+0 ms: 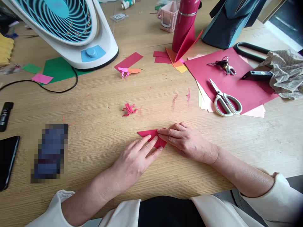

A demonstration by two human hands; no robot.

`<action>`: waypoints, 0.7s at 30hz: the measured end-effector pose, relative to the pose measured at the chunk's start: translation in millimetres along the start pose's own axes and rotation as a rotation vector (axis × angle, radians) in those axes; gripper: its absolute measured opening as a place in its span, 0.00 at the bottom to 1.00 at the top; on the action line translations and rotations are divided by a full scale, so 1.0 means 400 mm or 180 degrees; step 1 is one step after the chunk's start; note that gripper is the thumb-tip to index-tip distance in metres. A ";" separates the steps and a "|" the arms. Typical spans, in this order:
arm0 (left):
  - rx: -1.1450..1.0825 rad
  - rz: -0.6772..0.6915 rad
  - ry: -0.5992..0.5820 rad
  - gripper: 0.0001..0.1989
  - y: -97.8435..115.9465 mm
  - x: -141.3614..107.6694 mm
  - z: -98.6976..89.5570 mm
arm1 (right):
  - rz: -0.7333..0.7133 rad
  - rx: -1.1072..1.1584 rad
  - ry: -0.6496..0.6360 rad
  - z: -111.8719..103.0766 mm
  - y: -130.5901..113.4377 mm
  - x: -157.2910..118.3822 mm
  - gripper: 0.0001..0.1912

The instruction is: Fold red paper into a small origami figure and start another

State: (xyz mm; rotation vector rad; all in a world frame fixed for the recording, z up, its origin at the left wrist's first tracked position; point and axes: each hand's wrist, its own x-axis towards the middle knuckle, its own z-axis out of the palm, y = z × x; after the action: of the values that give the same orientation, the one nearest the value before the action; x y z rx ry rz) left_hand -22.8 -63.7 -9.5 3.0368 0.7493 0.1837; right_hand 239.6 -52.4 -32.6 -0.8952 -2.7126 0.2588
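Observation:
A folded piece of red paper (160,143) lies flat on the table in front of me, with a pointed corner toward the left. My left hand (137,156) holds it down, its fingertips spread over the paper and the thumb near the lower edge. From the other side, my right hand (183,140) has its fingers close together on the paper's right part, which they partly cover. Just beyond the hands sits a small red folded-paper figure (129,109). Farther back is a pink and orange folded-paper figure (127,72).
White-handled scissors (227,102) and keys (224,64) rest on large red sheets (201,67) at the right. A white-and-blue fan (104,41) stands at the back left. Behind the paper scraps is a red bottle (186,25). Phones (50,151) lie at the left.

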 end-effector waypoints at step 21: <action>-0.0835 -0.1662 -0.1365 0.09 -0.094 0.220 -0.043 | -0.0041 -0.0048 0.0079 -0.006 -0.035 -0.011 0.15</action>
State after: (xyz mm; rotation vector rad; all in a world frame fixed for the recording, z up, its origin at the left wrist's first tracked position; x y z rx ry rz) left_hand 35.0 10.2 16.1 2.4040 1.2980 -0.3333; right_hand 236.0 -65.9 -27.6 -0.8791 -2.7001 0.2234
